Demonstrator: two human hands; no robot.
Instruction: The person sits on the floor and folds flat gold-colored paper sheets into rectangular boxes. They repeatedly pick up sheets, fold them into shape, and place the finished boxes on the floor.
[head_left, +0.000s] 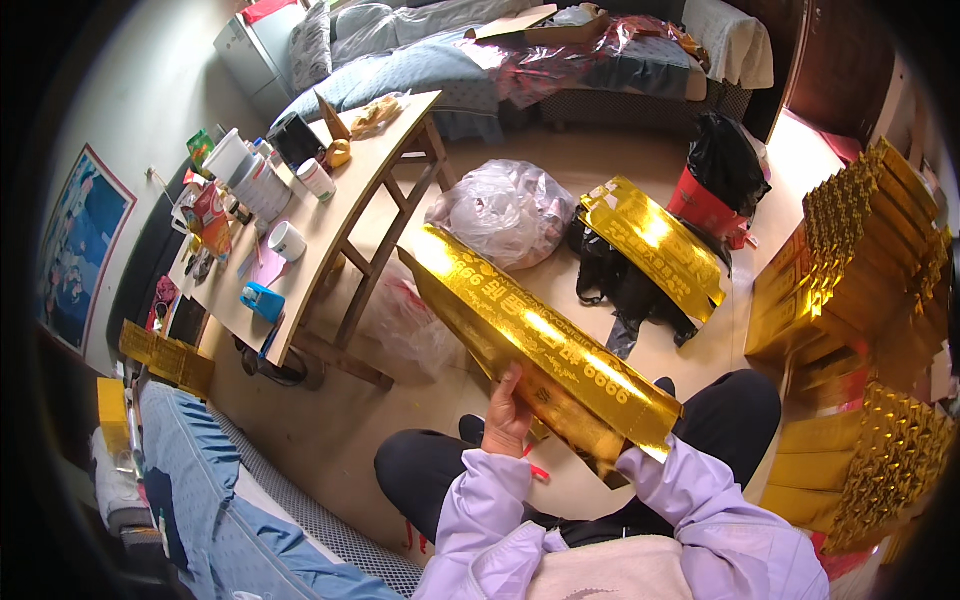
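A long folded box of shiny gold foil card (525, 322) slants across the space above my lap. It bears embossed writing and patterns. My left hand (510, 412) grips its near lower side, the thumb up along the card. The right sleeve (675, 480) reaches to the box's near end, where a flap sticks out. That card hides my right hand, so its fingers cannot be made out. Beyond the box, a flatter gold card piece (652, 240) lies on top of a black plastic bag (622, 292) on the floor.
Stacks of gold boxes (810, 292) stand at the right, with more gold pieces (885, 465) nearer. A stuffed clear plastic bag (510, 210) sits ahead. To the left, a wooden table (367, 165) carries cups and a blue tape dispenser (262, 301). A red bin (701, 199) holds a black bag.
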